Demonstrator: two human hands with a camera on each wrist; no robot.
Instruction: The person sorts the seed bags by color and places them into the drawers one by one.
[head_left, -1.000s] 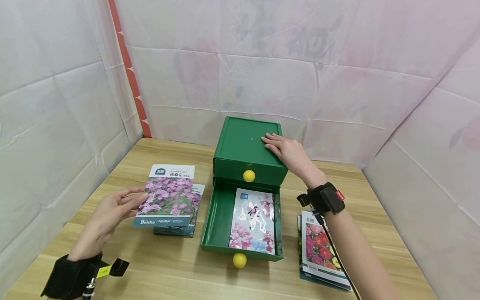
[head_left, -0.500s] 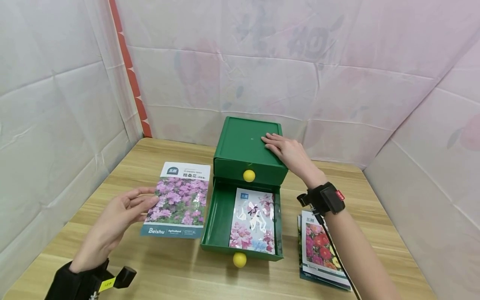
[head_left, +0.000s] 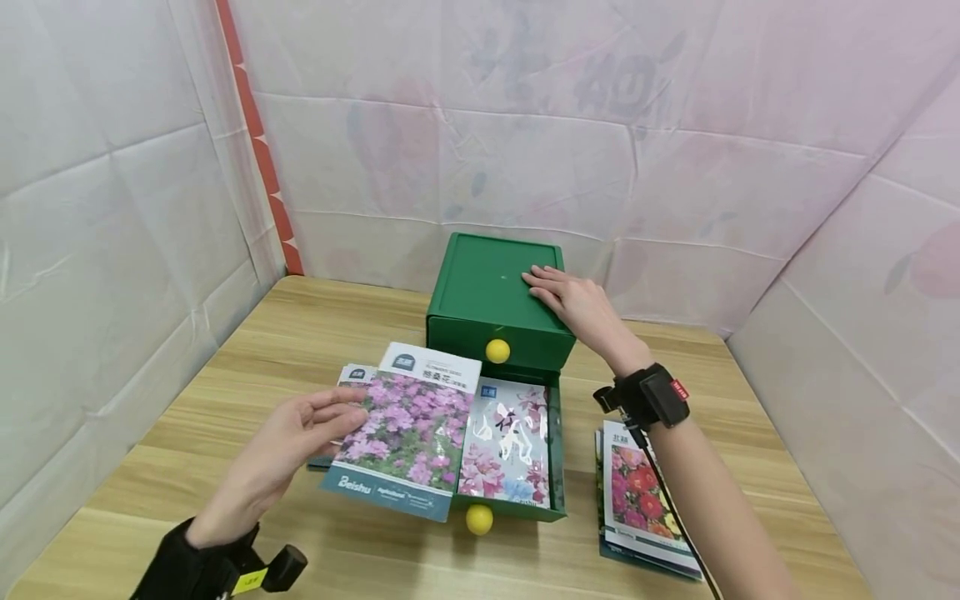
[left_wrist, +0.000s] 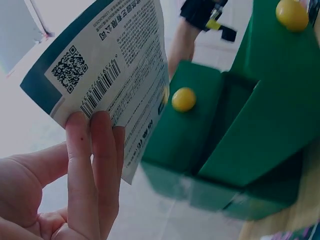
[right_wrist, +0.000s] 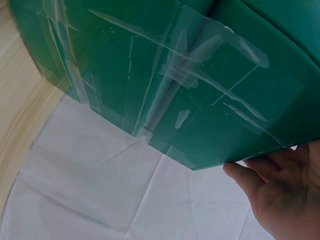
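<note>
Green plastic makes up the small two-drawer cabinet [head_left: 495, 312] at the middle of the wooden table [head_left: 262, 350], each drawer with a yellow ball knob. The upper drawer is closed; the lower drawer [head_left: 551, 433] is pulled out toward the person and already holds one seed packet [head_left: 506, 446] printed with pink blossoms, lying flat.

The left hand [head_left: 281, 454] pinches a second seed packet [head_left: 408, 429], the one with purple flowers, thumb on its printed face and fingers [left_wrist: 95, 165] curled against the barcode side. It hangs tilted above the table, its right part overlapping the left side of the open drawer, not yet down inside. Just behind it, partly hidden, more packets [head_left: 352, 375] lie on the table.

The right hand [head_left: 577, 304] lies flat on the cabinet top with fingers extended, pressing down and grasping nothing. Near its forearm a further stack of packets [head_left: 641, 492] with red flowers sits on the table.

By my reading the filling of the drawer is in its early part: one packet is in, one is about at the drawer, and both stacks and the open drawer remain to be dealt with.
</note>
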